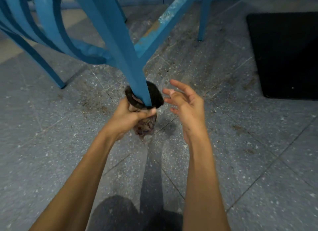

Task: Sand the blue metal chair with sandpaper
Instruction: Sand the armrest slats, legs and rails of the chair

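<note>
Head view: blue metal chair [110, 33] fills upper left of frame, one leg running down to centre. Left hand [130, 117] clenched on dark worn sandpaper sheet [154, 96] curled around that leg. Right hand [185, 105] open, fingers spread, empty, just beside it.

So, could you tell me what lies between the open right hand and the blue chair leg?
In the head view, only the dark sandpaper wrapped around the chair leg lies there; the right hand hovers beside it, apart.
</note>
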A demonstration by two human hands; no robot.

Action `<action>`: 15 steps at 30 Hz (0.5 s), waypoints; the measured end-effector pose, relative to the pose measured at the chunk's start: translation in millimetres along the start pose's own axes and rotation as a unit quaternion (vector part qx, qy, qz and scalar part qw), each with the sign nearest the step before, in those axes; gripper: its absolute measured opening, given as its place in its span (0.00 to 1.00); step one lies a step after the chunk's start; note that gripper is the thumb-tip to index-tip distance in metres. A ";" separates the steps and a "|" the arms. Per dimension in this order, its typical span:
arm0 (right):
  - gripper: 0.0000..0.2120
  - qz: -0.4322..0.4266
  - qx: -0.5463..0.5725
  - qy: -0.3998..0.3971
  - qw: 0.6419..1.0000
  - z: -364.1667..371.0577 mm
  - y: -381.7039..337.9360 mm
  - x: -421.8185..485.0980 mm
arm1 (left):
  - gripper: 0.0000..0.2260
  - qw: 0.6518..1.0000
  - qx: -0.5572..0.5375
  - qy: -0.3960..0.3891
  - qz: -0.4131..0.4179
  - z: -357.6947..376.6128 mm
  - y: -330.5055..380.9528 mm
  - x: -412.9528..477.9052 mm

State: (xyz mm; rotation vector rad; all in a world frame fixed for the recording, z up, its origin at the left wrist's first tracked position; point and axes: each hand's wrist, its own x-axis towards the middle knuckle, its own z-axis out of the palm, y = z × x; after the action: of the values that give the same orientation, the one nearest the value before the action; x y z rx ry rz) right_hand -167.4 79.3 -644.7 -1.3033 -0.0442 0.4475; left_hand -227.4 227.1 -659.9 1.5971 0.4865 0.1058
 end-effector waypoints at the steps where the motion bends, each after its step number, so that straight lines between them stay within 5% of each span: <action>1: 0.14 0.002 0.002 0.002 1.000 0.5 0.1 0.4 | 0.20 0.999 -0.030 0.011 0.021 -1.1 10.6 -1.3; 6: 0.13 0.012 0.011 0.017 1.000 8.5 2.5 4.9 | 0.20 0.996 -0.032 0.084 0.007 12.2 1.9 1.1; 11: 0.12 0.015 -0.003 0.027 1.000 13.8 3.6 5.1 | 0.20 0.993 0.039 0.047 -0.099 19.7 -35.7 2.0; 15: 0.11 0.008 -0.002 0.041 0.999 12.5 -2.7 5.2 | 0.20 0.993 0.048 0.069 -0.083 23.6 -18.4 -1.6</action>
State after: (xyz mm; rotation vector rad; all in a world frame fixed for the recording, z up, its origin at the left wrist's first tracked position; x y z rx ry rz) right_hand -165.3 92.1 -639.8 -1.3248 0.0344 0.4063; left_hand -224.9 204.8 -679.7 1.6436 0.7393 0.0690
